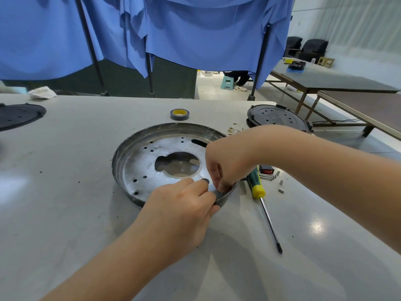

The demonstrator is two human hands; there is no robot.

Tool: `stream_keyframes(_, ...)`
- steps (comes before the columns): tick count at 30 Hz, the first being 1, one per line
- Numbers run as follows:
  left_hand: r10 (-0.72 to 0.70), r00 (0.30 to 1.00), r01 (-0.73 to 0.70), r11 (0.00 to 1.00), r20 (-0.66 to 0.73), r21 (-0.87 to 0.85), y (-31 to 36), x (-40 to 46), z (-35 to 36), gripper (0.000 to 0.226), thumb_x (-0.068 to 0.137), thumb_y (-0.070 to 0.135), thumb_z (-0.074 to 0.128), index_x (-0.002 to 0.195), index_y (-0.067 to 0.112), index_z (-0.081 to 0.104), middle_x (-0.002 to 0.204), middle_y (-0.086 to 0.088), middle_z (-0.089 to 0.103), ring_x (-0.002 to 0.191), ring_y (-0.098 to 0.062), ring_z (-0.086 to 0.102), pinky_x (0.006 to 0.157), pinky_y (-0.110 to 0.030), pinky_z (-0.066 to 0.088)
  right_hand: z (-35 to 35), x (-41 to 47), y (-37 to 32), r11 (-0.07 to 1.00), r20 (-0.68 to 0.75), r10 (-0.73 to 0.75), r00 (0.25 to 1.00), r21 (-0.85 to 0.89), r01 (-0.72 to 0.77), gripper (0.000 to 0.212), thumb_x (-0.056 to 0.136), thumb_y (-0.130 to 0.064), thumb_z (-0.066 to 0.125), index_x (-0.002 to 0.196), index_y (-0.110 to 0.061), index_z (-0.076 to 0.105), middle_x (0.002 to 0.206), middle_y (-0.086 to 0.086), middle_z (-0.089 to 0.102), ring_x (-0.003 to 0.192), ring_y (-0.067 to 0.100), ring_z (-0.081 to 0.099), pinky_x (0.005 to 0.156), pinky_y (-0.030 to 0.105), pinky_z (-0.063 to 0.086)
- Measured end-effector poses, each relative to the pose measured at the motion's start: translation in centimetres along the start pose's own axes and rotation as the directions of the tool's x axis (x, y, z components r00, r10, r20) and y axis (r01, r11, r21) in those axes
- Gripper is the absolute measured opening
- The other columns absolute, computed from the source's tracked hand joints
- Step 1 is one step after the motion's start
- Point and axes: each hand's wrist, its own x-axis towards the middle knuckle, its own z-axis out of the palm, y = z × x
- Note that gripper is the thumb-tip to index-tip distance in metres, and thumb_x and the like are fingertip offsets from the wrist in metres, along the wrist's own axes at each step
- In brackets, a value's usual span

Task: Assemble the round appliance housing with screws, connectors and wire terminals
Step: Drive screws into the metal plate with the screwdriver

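Head view: 1 picture, looking down at a pale table (pixel 65 213)
Round housing: a shallow metal dish (pixel 152 161) lies flat in the middle of the table, open side up, with a big hole in the middle and many small holes around it
Left hand: the left hand (pixel 180 205) is at the near right edge of the dish, fingers pinched tight on the rim, thumb outside and fingertips inside
Right hand: the right hand (pixel 225 164) comes from the right and bends down over the same bit of rim, fingertips pressed close together on the wall; what small thing it holds, if any, I cannot tell
Screwdriver: a green and yellow screwdriver (pixel 260 196) lies on the table just right of the dish, its tip pointing toward the person
Small parts: screws and little white bits (pixel 273 178) lie near the screwdriver handle, beside a black and red switch (pixel 266 169)
Wire ends: small gold wire terminals (pixel 234 129) lie behind the dish
Tape: a roll of tape (pixel 179 114) sits behind the dish, well apart
Other plates: 1 dark round plate (pixel 277 118) at the far right, 1 dark round plate (pixel 19 115) at the far left
Back: blue cloth (pixel 195 29) hangs behind the table
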Motion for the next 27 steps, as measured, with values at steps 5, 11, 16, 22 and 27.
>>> stream_keyframes(5,0.014,1.0,-0.014,1.0,-0.016,0.011,0.25,-0.05,-0.06,0.03,0.086,0.025,0.047,0.059,0.015,0.056,0.059,0.002,0.05,0.048,-0.019,0.046,0.038,-0.026,0.033,0.03,-0.29,0.14,1.0,-0.001,0.018,1.0,0.007,-0.018,0.012,0.087,-0.029,0.069,0.092,-0.022,0.075,0.093,-0.003,0.073,0.085,0.012,0.065,0.075,0.024,0.052)
stream_keyframes(11,0.04,0.999,-0.04,0.998,-0.01,0.042,0.4,-0.12,0.1,0.028,0.086,0.025,0.048,0.06,0.016,0.056,0.06,0.003,0.051,0.049,-0.018,0.047,0.039,-0.026,0.034,0.2,-0.25,-0.24,1.0,-0.011,-0.017,1.0,-0.017,0.016,0.008,0.087,-0.022,0.068,0.092,-0.021,0.073,0.076,-0.012,0.065,0.064,0.001,0.053,0.053,0.013,0.036)
stream_keyframes(16,0.043,0.999,-0.043,0.997,-0.013,0.059,0.39,-0.05,0.06,0.029,0.085,0.025,0.047,0.059,0.017,0.055,0.06,0.003,0.05,0.049,-0.018,0.047,0.039,-0.025,0.031,0.18,-0.51,-0.24,0.999,-0.028,-0.038,0.999,-0.012,0.037,0.01,0.084,-0.019,0.071,0.09,-0.025,0.075,0.068,-0.016,0.061,0.063,0.0,0.054,0.053,0.012,0.037)
stream_keyframes(22,0.037,0.999,-0.037,0.998,-0.01,0.043,0.31,-0.04,0.17,0.029,0.086,0.025,0.047,0.06,0.017,0.056,0.061,0.002,0.052,0.05,-0.019,0.049,0.039,-0.026,0.034,0.09,-0.54,-0.27,1.0,-0.046,-0.027,0.999,-0.004,0.027,0.01,0.082,-0.018,0.073,0.09,-0.024,0.076,0.068,-0.017,0.063,0.064,-0.001,0.056,0.053,0.011,0.038)
stream_keyframes(27,0.015,1.0,-0.014,0.999,-0.008,0.03,0.28,-0.06,0.18,0.029,0.086,0.026,0.046,0.061,0.016,0.058,0.062,0.002,0.055,0.051,-0.021,0.052,0.038,-0.028,0.038,0.48,-0.54,-0.45,0.998,-0.082,-0.008,0.997,-0.06,0.003,0.007,0.086,-0.029,0.071,0.08,-0.025,0.067,0.071,-0.013,0.059,0.065,0.004,0.054,0.053,0.017,0.037)
